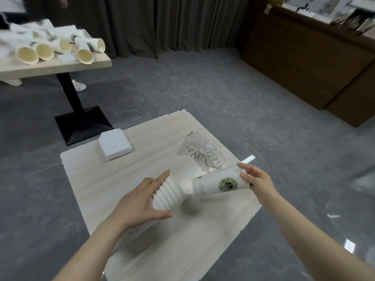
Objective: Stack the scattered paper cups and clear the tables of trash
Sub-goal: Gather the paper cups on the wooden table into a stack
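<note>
The step in hand is the stacking of the cups on the near light wooden worktop (113,175). The left hand (138,201) holds a nested stack of white paper cups (169,194) on its side, just above the worktop; its grip is closed around the stack, the fingers over the top and the thumb below. From the ribbed rims it seems that the open mouth of the stack looks to the right.

The right hand (257,179) holds a single white paper cup with a green round coffee logo (220,184), also tilted on its side. Its fingers pinch the cup at the far right end, and the near end of the cup is just beside the mouth of the stack, or already touching it; I cannot tell which.

I judge that the next move calls for bringing both axes in one line and then pushing the single cup into the stack, while the left hand keeps the stack firm so the cups do not slide out.

After that, trash remains on this worktop: a crushed clear plastic bottle (204,152) near the right hand, and a white folded stack of napkins (114,146) at the far left. On the second wooden worktop (60,65), well apart at the back left, many more loose paper cups (48,47) lie on their sides, so the task is far from finished
</note>
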